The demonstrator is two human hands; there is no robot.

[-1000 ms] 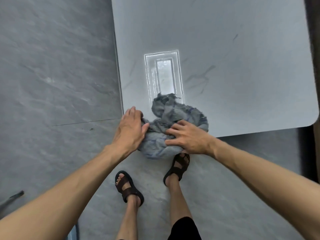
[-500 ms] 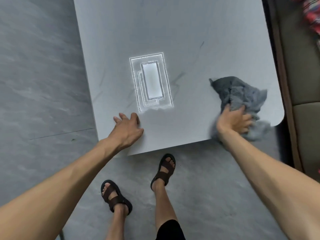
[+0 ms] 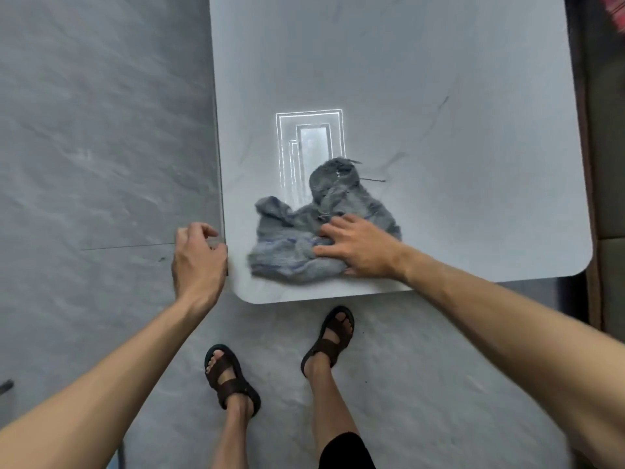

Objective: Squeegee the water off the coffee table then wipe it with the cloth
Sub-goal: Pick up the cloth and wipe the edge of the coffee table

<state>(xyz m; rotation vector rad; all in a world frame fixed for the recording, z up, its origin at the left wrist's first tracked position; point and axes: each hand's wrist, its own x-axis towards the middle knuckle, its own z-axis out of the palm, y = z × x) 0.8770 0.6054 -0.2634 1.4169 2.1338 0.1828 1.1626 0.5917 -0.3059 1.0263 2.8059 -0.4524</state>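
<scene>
The right hand (image 3: 358, 247) lies palm-down on the cloth (image 3: 287, 242), its fingers spread apart and only slightly bent, pressing the fabric onto the tabletop rather than gripping it. The left hand (image 3: 198, 262) hovers over the floor (image 3: 101, 130) just beside the left edge of the coffee table (image 3: 439, 96), close to its rounded near corner. Its fingers are loosely curled and hold nothing, and whether the thumb touches the edge cannot be told. Both bare forearms reach forward above two feet in dark brown sandals, the left sandal (image 3: 230, 384) set further back and the right sandal (image 3: 329, 336) close to the table's near edge. The cloth is a crumpled grey rag with faint blue stripes, bunched on the near left part of the pale, marble-veined top. Its nearest left portion is blurred, and a peak of it rises on the far side with a loose thread (image 3: 372, 180) trailing to the right. That peak covers the near right corner of a bright rectangular reflection (image 3: 311, 140) on the glossy surface. Past it the tabletop runs on to the top of the view. Along the table's right side stands a dark olive-brown piece of furniture (image 3: 608, 164), with a scrap of red patterned fabric (image 3: 617, 15) at the far right corner.
</scene>
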